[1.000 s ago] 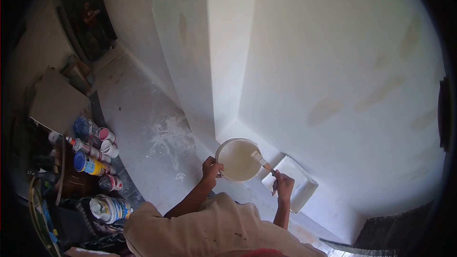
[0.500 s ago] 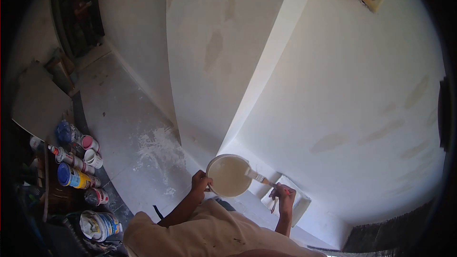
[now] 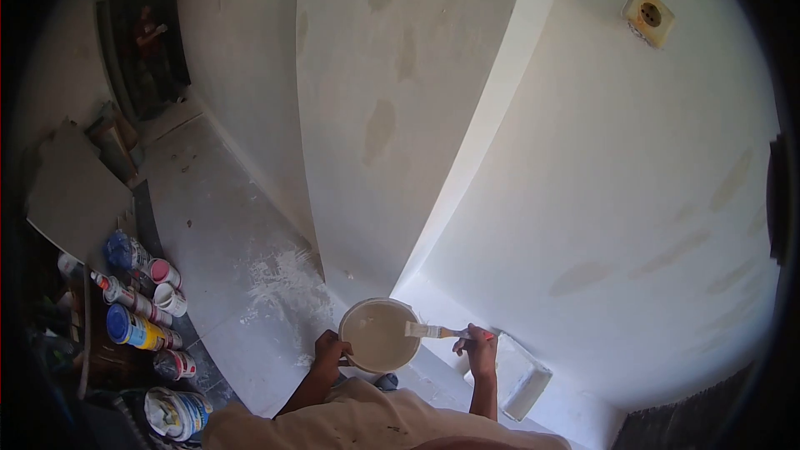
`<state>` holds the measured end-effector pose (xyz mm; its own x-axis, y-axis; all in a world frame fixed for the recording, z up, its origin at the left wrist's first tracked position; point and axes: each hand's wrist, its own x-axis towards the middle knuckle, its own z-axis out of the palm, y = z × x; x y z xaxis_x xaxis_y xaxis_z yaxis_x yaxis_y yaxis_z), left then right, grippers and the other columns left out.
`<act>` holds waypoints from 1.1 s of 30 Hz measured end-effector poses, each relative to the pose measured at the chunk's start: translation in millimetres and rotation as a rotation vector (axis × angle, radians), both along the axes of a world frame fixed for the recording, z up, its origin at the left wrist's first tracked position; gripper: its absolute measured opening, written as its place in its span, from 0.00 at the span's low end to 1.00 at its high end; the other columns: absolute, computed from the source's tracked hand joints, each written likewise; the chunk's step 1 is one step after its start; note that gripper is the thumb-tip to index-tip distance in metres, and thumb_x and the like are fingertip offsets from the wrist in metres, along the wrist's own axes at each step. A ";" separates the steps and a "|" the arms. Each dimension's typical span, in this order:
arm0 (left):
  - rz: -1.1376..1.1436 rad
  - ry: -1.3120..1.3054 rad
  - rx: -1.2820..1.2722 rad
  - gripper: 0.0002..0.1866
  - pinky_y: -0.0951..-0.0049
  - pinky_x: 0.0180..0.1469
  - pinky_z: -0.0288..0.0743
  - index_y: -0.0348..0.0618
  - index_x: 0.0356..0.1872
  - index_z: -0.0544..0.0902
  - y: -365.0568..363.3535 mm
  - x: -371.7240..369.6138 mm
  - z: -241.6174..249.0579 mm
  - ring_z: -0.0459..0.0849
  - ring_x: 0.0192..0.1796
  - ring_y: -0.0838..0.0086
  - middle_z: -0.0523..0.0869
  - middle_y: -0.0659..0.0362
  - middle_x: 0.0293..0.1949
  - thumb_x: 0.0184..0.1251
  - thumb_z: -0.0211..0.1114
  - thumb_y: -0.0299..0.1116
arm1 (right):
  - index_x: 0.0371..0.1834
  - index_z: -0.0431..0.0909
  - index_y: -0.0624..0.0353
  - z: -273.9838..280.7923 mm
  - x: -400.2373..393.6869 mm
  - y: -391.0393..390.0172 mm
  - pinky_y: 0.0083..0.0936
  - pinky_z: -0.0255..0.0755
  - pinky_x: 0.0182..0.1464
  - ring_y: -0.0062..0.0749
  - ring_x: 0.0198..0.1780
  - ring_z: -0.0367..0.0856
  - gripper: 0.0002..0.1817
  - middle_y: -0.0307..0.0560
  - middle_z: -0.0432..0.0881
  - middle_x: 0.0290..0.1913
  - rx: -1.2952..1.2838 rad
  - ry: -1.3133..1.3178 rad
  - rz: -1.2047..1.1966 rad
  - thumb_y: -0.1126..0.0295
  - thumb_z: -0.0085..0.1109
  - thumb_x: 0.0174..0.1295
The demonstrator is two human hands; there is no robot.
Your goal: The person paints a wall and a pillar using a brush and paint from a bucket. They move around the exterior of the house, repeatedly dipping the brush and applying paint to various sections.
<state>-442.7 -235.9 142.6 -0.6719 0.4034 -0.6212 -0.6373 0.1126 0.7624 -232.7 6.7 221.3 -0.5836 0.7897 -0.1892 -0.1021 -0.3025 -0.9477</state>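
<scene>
My left hand (image 3: pixel 332 350) is closed on the left rim of a round bucket (image 3: pixel 344 324), fingers partly hidden. Pale, cream-coloured liquid fills the part of the bucket I see. In my right hand (image 3: pixel 478 348) is a paintbrush (image 3: pixel 450 332), gripped by its wooden handle. The brush lies almost level, its whitish bristles just over the bucket's right inner edge. Whether they touch the rim cannot be made out. Below and right of my right hand sits a white paint tray (image 3: pixel 533 390) by the wall.
Paint cans and tubs (image 3: pixel 133 329) line the left side, with a large open bucket (image 3: pixel 177 413) nearer me. The wall (image 3: pixel 575 192) has darker patches and a socket (image 3: pixel 649 16) on a cable. A person (image 3: pixel 152 46) stands in the far doorway. White smears mark the floor (image 3: pixel 250 225).
The view has tilted, so walls and cans sit lower. The brush has swung from slanted to nearly level, its bristles farther over the bucket opening. Both hands keep their holds.
</scene>
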 end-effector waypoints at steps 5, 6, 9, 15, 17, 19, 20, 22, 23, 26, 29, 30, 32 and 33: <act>-0.078 -0.077 0.101 0.20 0.53 0.29 0.82 0.39 0.36 0.72 -27.0 -53.1 -19.0 0.80 0.32 0.62 0.74 0.54 0.32 0.36 0.64 0.19 | 0.35 0.77 0.66 -8.3 -40.4 -27.3 0.26 0.65 0.19 0.38 0.18 0.78 0.16 0.49 0.76 0.17 -0.088 0.230 -0.045 0.63 0.45 0.66; -0.096 -0.099 0.113 0.21 0.54 0.29 0.82 0.39 0.38 0.71 -32.8 -67.4 -17.7 0.80 0.32 0.62 0.74 0.54 0.32 0.36 0.64 0.19 | 0.36 0.77 0.67 -6.9 -50.6 -39.0 0.27 0.65 0.19 0.38 0.18 0.78 0.16 0.49 0.77 0.17 -0.103 0.229 -0.065 0.63 0.45 0.65; -0.129 -0.137 0.130 0.27 0.54 0.29 0.81 0.40 0.46 0.68 -58.7 -116.4 -18.9 0.81 0.33 0.61 0.75 0.53 0.34 0.37 0.63 0.20 | 0.38 0.79 0.64 2.5 -93.8 -88.5 0.20 0.60 0.14 0.31 0.14 0.74 0.19 0.45 0.76 0.17 -0.148 0.263 -0.151 0.57 0.50 0.64; -0.254 -0.113 0.242 0.39 0.53 0.33 0.80 0.51 0.61 0.61 -109.7 -217.1 17.2 0.81 0.37 0.62 0.78 0.51 0.41 0.40 0.57 0.17 | 0.38 0.79 0.63 -14.3 -170.8 -184.6 0.16 0.55 0.09 0.26 0.07 0.62 0.16 0.49 0.79 0.20 -0.447 0.468 -0.250 0.59 0.50 0.66; -0.280 -0.057 0.212 0.40 0.53 0.34 0.80 0.52 0.62 0.62 -107.3 -230.9 26.7 0.81 0.38 0.63 0.79 0.51 0.43 0.40 0.57 0.16 | 0.35 0.77 0.60 -9.0 -182.0 -200.7 0.15 0.55 0.09 0.24 0.07 0.61 0.12 0.46 0.77 0.19 -0.472 0.461 -0.312 0.61 0.52 0.65; -0.285 -0.026 0.194 0.41 0.53 0.35 0.80 0.52 0.64 0.64 -108.5 -242.5 33.4 0.82 0.39 0.64 0.80 0.51 0.45 0.40 0.56 0.16 | 0.32 0.74 0.57 -3.2 -192.7 -212.6 0.14 0.55 0.10 0.23 0.07 0.61 0.09 0.44 0.75 0.18 -0.461 0.449 -0.331 0.63 0.54 0.65; -0.279 -0.018 0.193 0.41 0.53 0.35 0.80 0.52 0.64 0.65 -108.9 -249.2 35.7 0.82 0.40 0.63 0.80 0.51 0.45 0.40 0.56 0.16 | 0.31 0.73 0.56 1.2 -200.4 -217.9 0.15 0.55 0.10 0.23 0.08 0.61 0.09 0.43 0.74 0.17 -0.406 0.443 -0.329 0.64 0.54 0.64; -0.256 -0.013 0.214 0.41 0.54 0.36 0.80 0.52 0.65 0.66 -109.1 -259.4 38.7 0.83 0.42 0.63 0.81 0.51 0.46 0.40 0.56 0.16 | 0.29 0.71 0.55 14.2 -216.6 -225.5 0.15 0.56 0.11 0.23 0.08 0.61 0.08 0.41 0.71 0.16 -0.296 0.426 -0.320 0.65 0.55 0.63; -0.240 -0.015 0.236 0.41 0.54 0.36 0.80 0.52 0.65 0.66 -110.8 -263.1 40.1 0.83 0.43 0.63 0.81 0.51 0.46 0.40 0.56 0.17 | 0.28 0.69 0.55 21.2 -225.0 -229.6 0.17 0.58 0.11 0.24 0.08 0.61 0.08 0.43 0.70 0.16 -0.259 0.398 -0.361 0.66 0.55 0.63; -0.244 -0.028 0.293 0.43 0.55 0.38 0.82 0.52 0.67 0.67 -108.6 -273.7 48.3 0.84 0.44 0.60 0.79 0.52 0.50 0.40 0.54 0.17 | 0.26 0.66 0.54 41.0 -240.6 -231.0 0.15 0.59 0.10 0.24 0.08 0.63 0.10 0.41 0.70 0.17 -0.050 0.414 -0.339 0.66 0.53 0.64; -0.231 -0.056 0.342 0.44 0.55 0.40 0.85 0.51 0.68 0.66 -100.5 -273.2 69.8 0.84 0.46 0.56 0.77 0.52 0.54 0.38 0.52 0.17 | 0.27 0.65 0.59 69.7 -254.2 -217.6 0.24 0.67 0.13 0.34 0.12 0.74 0.09 0.47 0.71 0.15 0.160 0.474 -0.338 0.72 0.50 0.65; -0.227 -0.062 0.367 0.44 0.55 0.41 0.85 0.51 0.68 0.65 -96.9 -273.0 74.3 0.84 0.47 0.56 0.77 0.52 0.54 0.38 0.52 0.17 | 0.28 0.64 0.59 79.9 -258.3 -213.5 0.25 0.70 0.15 0.36 0.13 0.76 0.08 0.49 0.72 0.15 0.233 0.497 -0.333 0.74 0.49 0.65; -0.209 -0.076 0.417 0.45 0.54 0.41 0.85 0.51 0.69 0.65 -94.3 -273.2 81.2 0.84 0.48 0.55 0.77 0.52 0.54 0.38 0.52 0.17 | 0.29 0.63 0.60 100.4 -268.5 -208.0 0.28 0.74 0.17 0.39 0.16 0.79 0.07 0.53 0.75 0.16 0.337 0.529 -0.371 0.76 0.48 0.65; -0.206 -0.073 0.426 0.45 0.54 0.41 0.85 0.51 0.69 0.65 -93.5 -273.9 82.3 0.84 0.48 0.55 0.77 0.52 0.54 0.38 0.52 0.17 | 0.30 0.62 0.61 108.4 -272.3 -205.3 0.29 0.75 0.18 0.41 0.17 0.80 0.07 0.55 0.76 0.17 0.405 0.506 -0.390 0.76 0.47 0.65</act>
